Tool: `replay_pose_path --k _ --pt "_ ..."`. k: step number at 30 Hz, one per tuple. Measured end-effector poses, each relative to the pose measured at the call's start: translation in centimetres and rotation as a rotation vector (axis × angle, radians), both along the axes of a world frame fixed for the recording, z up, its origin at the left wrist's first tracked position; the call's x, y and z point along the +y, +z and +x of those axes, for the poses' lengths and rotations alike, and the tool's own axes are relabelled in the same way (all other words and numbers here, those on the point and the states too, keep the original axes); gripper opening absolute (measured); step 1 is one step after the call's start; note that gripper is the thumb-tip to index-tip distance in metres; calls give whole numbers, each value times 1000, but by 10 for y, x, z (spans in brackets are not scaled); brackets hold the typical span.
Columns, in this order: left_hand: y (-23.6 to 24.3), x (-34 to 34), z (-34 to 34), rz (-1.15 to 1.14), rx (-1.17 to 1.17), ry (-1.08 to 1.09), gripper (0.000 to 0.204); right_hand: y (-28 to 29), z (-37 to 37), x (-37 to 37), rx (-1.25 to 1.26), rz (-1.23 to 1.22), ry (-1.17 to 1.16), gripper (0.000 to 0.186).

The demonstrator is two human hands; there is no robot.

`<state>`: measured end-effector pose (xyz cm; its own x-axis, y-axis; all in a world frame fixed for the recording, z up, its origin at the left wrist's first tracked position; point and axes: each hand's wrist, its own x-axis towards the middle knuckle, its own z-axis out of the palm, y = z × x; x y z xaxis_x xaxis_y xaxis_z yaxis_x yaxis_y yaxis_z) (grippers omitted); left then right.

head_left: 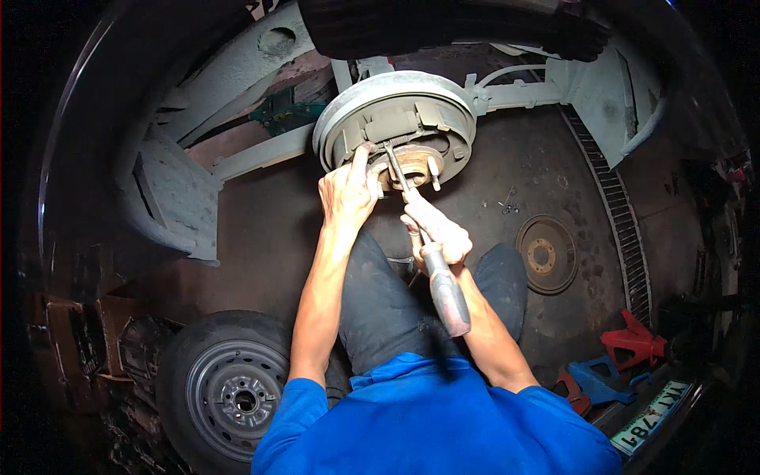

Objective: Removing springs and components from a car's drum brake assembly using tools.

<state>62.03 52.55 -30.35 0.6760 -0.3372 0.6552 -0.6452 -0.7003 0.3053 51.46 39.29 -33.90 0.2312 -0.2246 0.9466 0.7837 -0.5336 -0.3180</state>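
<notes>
A drum brake assembly (396, 119) with its drum off is in front of me, its backing plate, hub (412, 164) with wheel studs, and a small coil spring near the middle exposed. My right hand (439, 229) is closed around the shank of a screwdriver (447, 297), just above its grey and orange handle. The handle points back toward me, and the tip reaches the spring area above the hub. My left hand (348, 190) is at the left of the hub, its fingers bent against the brake parts. What those fingertips hold is hidden.
The brake drum (541, 255) lies on the floor to the right, near small loose parts (509, 202). A wheel with tyre (237, 392) lies at lower left. Red (633, 340) and blue (599, 378) stands and a licence plate (653, 416) are at lower right. A floor grate (609, 198) runs along the right.
</notes>
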Motion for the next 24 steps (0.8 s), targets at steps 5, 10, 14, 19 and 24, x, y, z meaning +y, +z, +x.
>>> replay_pose_path --k 5,10,14,19,24 --pt "-4 2 3 -4 -22 -11 37 17 -8 -1 115 44 8 14" --pt "-2 2 0 -13 -15 -5 38 15 5 0 44 -24 15 16" --pt "-5 -1 2 -22 -26 -17 39 9 16 -1 -62 -53 27 17" --pt "-1 1 0 -42 -4 -8 28 15 -8 8 129 -14 -31 23" --pt "2 -3 -3 -24 38 -4 27 -2 22 1 -216 107 47 21"
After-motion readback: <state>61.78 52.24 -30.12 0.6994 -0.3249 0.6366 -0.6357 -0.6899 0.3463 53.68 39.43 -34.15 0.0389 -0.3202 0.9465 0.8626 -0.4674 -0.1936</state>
